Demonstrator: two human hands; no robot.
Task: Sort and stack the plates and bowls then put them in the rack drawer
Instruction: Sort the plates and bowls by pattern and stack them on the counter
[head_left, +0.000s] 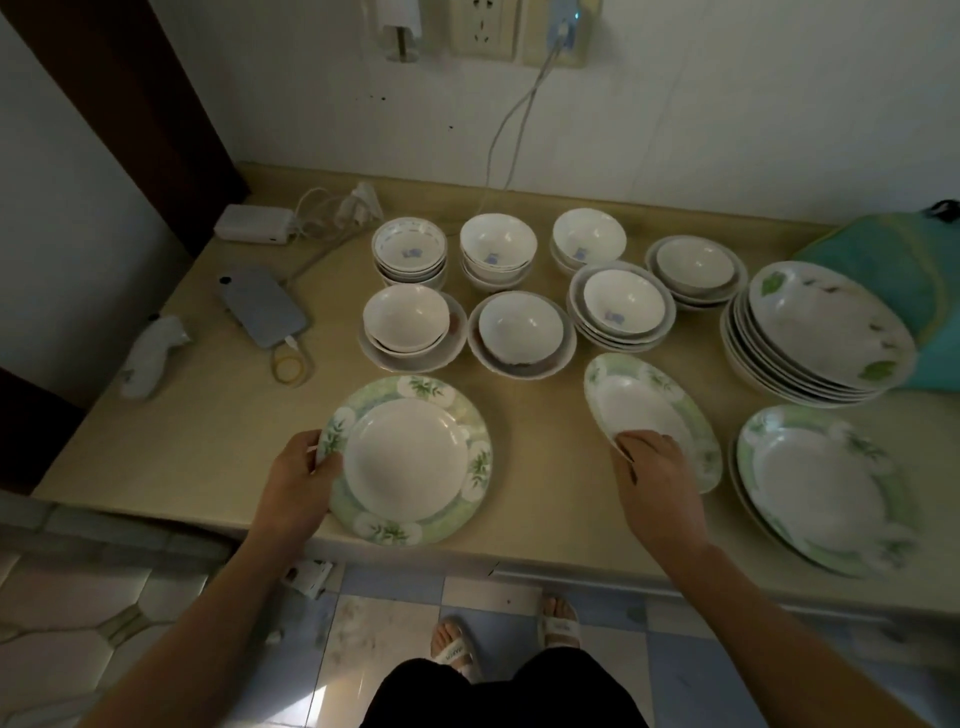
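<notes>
My left hand (304, 480) grips the left rim of a green-rimmed plate (410, 460) lying near the counter's front edge. My right hand (660, 488) holds a second green-rimmed plate (644, 410) by its near rim, tilted up off the counter. At the right front sits a short stack of matching green-rimmed plates (826, 488). Behind it is a taller stack of leaf-patterned plates (826, 322). Across the middle stand several stacks of white bowls (497, 244), some resting on small saucers (522, 358).
A phone (260, 306) on a charging cable, a white adapter (254, 224) and a crumpled white wrapper (150, 356) lie on the counter's left part. A teal bag (893, 249) sits at the back right. The beige counter (171, 457) ends just before my feet.
</notes>
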